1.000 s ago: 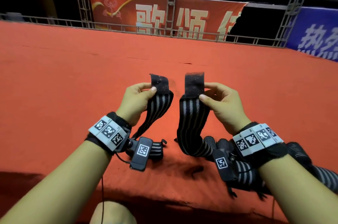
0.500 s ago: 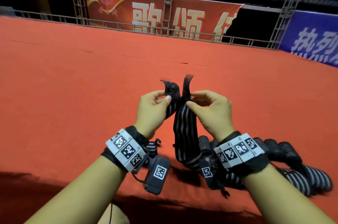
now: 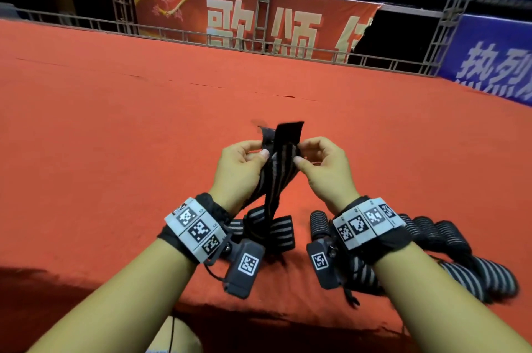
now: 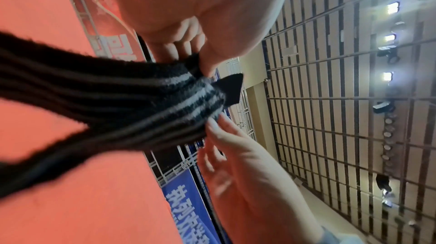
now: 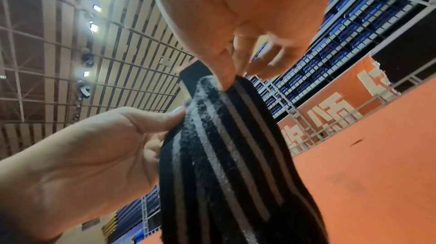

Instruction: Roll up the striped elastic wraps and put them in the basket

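Observation:
In the head view both hands hold one black-and-grey striped elastic wrap (image 3: 280, 164) upright above the red carpet (image 3: 115, 136). My left hand (image 3: 260, 151) pinches its left edge and my right hand (image 3: 300, 154) pinches its right edge, just below the two black end tabs, which overlap. The wrap's lower length hangs down and lies in loose folds (image 3: 270, 230) on the carpet between my wrists. The left wrist view shows the left hand (image 4: 202, 61) pinching the wrap (image 4: 118, 98). The right wrist view shows the right hand (image 5: 227, 80) pinching the wrap (image 5: 224, 154). No basket is in view.
Several rolled striped wraps (image 3: 431, 234) lie on the carpet at the right, partly under my right wrist. The carpet runs far ahead to a metal railing (image 3: 201, 35) with a red banner (image 3: 259, 15) behind it. A dark shadowed edge (image 3: 259, 332) crosses near my body.
My hands have come together from about a hand's width apart. The wrap's two black ends, held separately before, now overlap between my fingers. The hanging loop has narrowed and dropped.

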A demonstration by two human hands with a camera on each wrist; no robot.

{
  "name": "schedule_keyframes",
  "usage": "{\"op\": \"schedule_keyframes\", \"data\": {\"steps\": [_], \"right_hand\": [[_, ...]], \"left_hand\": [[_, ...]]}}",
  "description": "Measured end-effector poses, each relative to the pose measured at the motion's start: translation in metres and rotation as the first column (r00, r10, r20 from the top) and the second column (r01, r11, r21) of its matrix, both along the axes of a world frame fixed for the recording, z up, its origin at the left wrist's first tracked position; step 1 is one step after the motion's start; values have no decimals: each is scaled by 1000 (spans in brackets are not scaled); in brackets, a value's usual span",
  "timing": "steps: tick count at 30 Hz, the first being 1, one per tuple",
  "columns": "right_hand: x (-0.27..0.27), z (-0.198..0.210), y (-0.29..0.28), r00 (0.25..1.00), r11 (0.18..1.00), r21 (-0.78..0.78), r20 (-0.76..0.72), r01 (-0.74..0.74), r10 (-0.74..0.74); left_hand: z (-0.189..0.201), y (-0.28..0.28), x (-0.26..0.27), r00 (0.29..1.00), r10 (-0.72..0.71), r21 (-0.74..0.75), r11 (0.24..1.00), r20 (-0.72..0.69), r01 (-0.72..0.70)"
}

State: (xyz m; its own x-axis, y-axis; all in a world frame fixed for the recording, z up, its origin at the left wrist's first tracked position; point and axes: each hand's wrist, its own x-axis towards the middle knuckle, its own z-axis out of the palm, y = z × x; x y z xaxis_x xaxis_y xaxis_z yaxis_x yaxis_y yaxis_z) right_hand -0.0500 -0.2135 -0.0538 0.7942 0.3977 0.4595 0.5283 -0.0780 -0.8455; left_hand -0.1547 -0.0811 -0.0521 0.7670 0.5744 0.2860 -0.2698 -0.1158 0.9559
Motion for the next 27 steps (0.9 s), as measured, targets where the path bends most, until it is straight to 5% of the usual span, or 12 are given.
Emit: {"op": "schedule_keyframes", "data": {"steps": [9, 13, 27], "right_hand": [[27, 116, -26, 989, 991, 131, 146, -20, 1], [23, 148, -18, 963, 997, 15, 260, -75, 69], [-4, 161, 9, 933, 914, 190, 91, -360, 348]], "left_hand": [[73, 75, 12, 990, 118, 196, 972, 74, -130], [111, 85, 9, 984, 121, 207, 967, 128, -146], [138, 41, 6, 982, -174, -6, 985, 74, 175]]}}
